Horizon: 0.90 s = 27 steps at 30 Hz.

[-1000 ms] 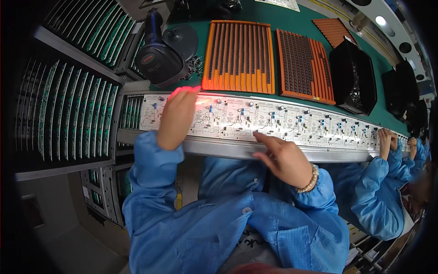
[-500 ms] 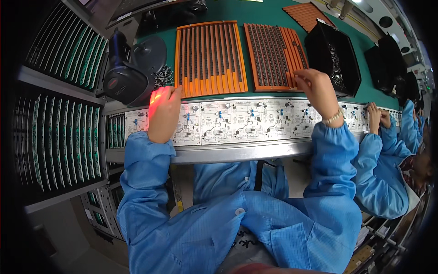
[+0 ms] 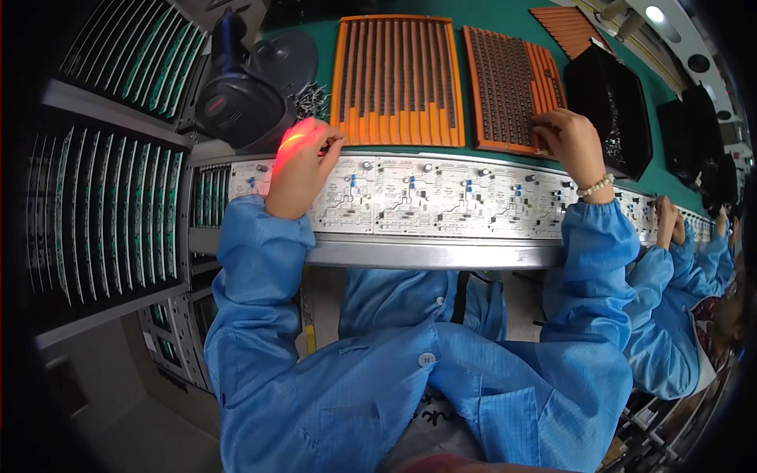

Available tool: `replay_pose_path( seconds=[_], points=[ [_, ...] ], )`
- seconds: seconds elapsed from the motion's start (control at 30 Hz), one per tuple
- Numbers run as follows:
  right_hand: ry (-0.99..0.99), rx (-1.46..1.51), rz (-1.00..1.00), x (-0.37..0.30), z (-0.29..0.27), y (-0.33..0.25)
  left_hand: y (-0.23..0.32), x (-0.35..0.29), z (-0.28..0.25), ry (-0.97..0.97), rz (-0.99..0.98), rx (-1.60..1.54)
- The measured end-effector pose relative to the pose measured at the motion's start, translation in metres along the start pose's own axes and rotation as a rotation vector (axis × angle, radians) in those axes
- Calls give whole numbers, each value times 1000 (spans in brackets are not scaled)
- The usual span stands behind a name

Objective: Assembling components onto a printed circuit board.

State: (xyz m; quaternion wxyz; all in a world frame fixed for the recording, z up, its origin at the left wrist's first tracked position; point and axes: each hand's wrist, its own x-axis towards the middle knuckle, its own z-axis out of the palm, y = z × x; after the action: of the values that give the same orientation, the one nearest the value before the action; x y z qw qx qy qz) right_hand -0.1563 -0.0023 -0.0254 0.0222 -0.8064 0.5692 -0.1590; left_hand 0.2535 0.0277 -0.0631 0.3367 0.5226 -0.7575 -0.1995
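In the head view, the right grip (image 3: 573,150) is bunched at the lower right corner of a brown-orange ribbed tray (image 3: 511,147) of small dark parts (image 3: 497,79) on the green tabletop (image 3: 493,12); a careless nudge could spill its rows. The left grip (image 3: 302,173) curls above the long row of white circuit boards (image 3: 441,209), where a dragging blue fabric sleeve (image 3: 593,260) might tilt components (image 3: 412,182). Whether either pinches a part cannot be told

Circuit boards (image 3: 441,201) partly hidden beneath left hand (image 3: 300,173), grip of right fingers (image 3: 552,118) unclear
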Motion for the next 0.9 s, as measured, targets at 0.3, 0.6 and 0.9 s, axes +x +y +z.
replay_pose_path(
  seconds=[0.3,0.6,0.9],
  points=[
    [-57,52,-64,10,3,12,7,-55,-27,-150,188,97],
    [-39,166,-6,3,-14,-9,-20,-79,-30,-220,81,68],
    [129,171,-141,-20,-39,-97,-27,-80,-26,-223,170,58]
  ],
)
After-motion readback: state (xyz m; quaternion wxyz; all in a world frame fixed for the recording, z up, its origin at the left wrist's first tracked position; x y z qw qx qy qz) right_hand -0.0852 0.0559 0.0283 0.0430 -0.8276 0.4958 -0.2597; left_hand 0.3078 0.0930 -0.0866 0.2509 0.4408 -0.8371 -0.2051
